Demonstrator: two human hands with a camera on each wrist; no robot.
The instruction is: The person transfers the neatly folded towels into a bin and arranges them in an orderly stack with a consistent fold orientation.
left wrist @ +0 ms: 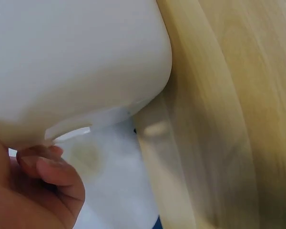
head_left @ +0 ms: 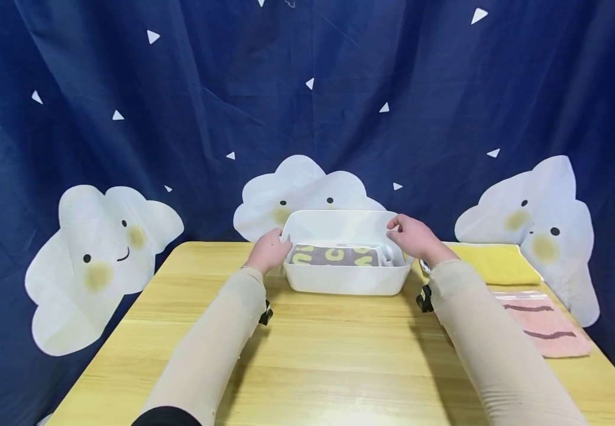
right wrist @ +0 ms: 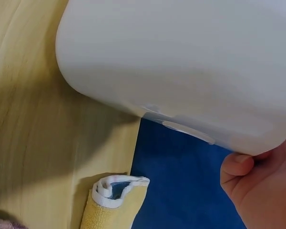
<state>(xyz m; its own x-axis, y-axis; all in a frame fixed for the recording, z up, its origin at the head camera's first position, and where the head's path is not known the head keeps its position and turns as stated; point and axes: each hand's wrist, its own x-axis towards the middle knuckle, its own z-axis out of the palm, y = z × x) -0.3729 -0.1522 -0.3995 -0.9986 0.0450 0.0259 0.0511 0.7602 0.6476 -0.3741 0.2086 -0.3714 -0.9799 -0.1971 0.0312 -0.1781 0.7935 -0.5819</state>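
In the head view, a white bin, smooth and glossy with rounded corners and an oblong mouth, is toward the far edge of the wood-grain table, between the two hands; whether its base rests flat cannot be told. The left hand grasps its left end, and the right hand grips the rim at its right end. Inside lies a folded grey cloth with yellow-green curved shapes. A yellow cloth and a pink cloth with dark wavy stripes lie at the table's right; a navy curtain hangs behind. In the left wrist view, curled fingers hold the bin's edge beside a narrow slot; its plain outer wall is softly shaded. In the right wrist view, thumb and fingers clasp a rim corner, with the yellow cloth's rolled white edge near the bin.
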